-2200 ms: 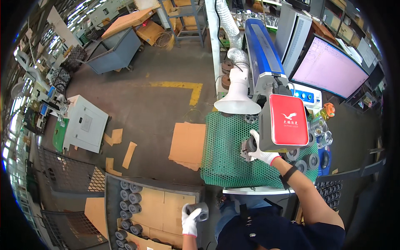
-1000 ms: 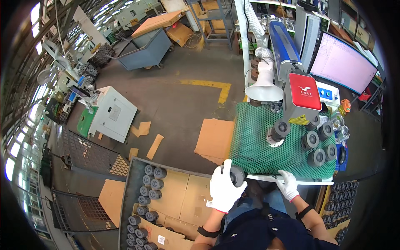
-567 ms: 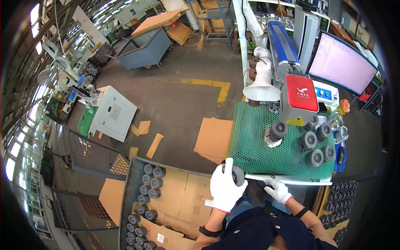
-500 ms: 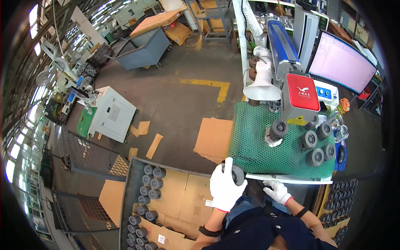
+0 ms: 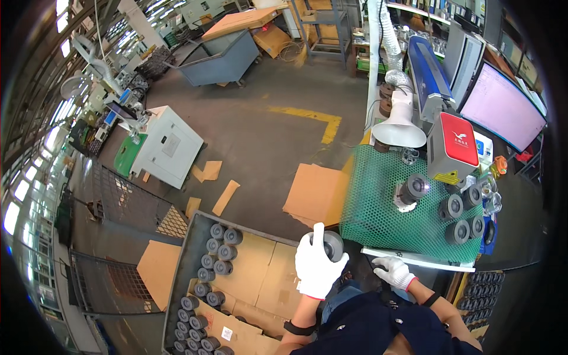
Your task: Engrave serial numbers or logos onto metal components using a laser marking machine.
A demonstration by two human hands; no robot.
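My left hand (image 5: 319,266), in a white glove, is wrapped round a dark grey ring-shaped metal part (image 5: 333,245) above the bin's right edge. My gloved right hand (image 5: 393,272) lies at the front edge of the green-matted table (image 5: 378,222), its thumb and fingers apart and nothing visible between them. A similar grey part (image 5: 414,188) sits tilted on a white holder (image 5: 404,204) beneath the red-topped laser head (image 5: 452,145). A bright spot glows on its face. Several more grey parts (image 5: 458,232) stand on the mat to the right.
A large bin (image 5: 189,248) at lower left holds cardboard and several grey parts (image 5: 227,252). A white funnel-shaped hood (image 5: 399,127) hangs beside the laser head. A monitor (image 5: 503,106) stands at right. Racked dark parts (image 5: 482,296) are at lower right. Cardboard (image 5: 310,195) lies on the floor.
The view has shifted, so the table and machine appear farther right. A bright spot now shows on the part under the laser head. My left hand still holds its part.
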